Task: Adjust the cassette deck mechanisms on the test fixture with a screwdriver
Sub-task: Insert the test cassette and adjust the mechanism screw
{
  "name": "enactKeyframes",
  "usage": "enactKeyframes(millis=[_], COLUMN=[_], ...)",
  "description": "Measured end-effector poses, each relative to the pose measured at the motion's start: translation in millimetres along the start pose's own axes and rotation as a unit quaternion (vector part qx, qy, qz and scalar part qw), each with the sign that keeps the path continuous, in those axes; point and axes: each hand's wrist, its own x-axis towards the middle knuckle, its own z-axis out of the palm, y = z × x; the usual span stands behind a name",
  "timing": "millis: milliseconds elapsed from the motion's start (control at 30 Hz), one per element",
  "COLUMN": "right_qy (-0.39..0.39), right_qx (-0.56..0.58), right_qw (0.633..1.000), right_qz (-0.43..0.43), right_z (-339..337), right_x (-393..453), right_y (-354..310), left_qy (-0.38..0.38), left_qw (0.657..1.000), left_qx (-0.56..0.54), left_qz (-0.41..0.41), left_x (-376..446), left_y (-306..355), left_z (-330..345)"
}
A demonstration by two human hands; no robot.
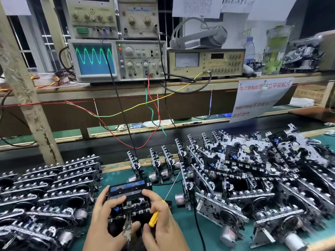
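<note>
At six o'clock my left hand (104, 212) curls around the left edge of the cassette deck mechanism (129, 201), a boxy black frame of stamped metal with a glossy blue-labelled cassette seated on top. My right hand (159, 214) grips its right edge, with the yellow plastic screwdriver (154, 218) tucked under the fingers. A toothed metal clip (127, 228) bites the near edge (its wire trails off below). Spiky heaps of bare mechanisms (244, 171) crowd the green tabletop (188, 230) at three and nine. At eleven, an oscilloscope (117, 60) shows a smooth green wave.
</note>
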Motion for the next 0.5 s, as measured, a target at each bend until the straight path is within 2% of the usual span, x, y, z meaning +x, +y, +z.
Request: enactKeyframes(millis=[300,500], right_qy=[0.011,0.072], right_qx=[0.001,-0.016], right_qw=[1.0,0.997], right_qz=[-0.002,-0.01], right_z=[0.4,-0.7], right_x=[0.3,-0.7], right_y=[0.3,-1.0], left_qy=[-0.002,0.0], left_qw=[1.0,1.0], left_qx=[-0.005,-0.001], left_qz=[-0.002,-0.002], left_x=[-0.1,-0.4], left_y=[-4.2,-1.9], left_z=[0.1,0.1])
